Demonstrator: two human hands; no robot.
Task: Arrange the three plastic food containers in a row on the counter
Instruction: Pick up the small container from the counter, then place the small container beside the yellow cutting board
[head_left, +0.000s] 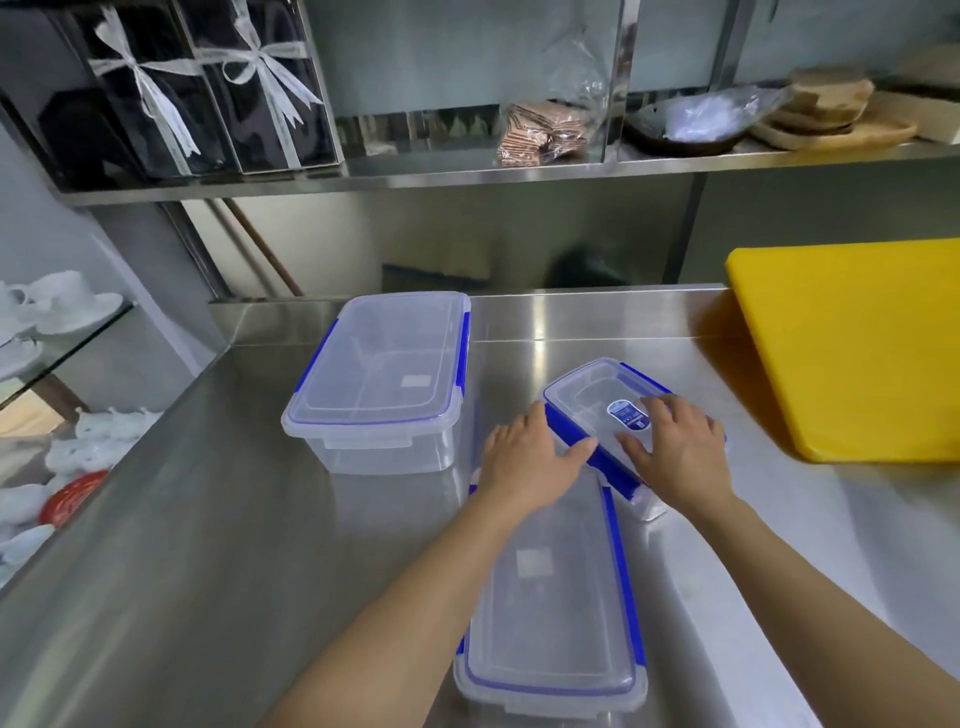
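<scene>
Both hands on the small labelled container (618, 410), set askew mid-counter (208, 545) — left hand (530, 462) flat against its blue side clip, right hand (675, 452) spread over the lid, neither closed around it. Big container (379, 379) behind-left, flat container (550, 597) nearest — touching the small one's corner.

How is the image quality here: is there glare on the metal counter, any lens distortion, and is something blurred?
Head view: a bright vertical streak of glare runs down the steel counter between the large container and the small labelled container; the wide-angle lens bends the shelf edge and stretches the forearms; the label text is too soft to read, and the white crockery at the left edge is blurred.
</scene>
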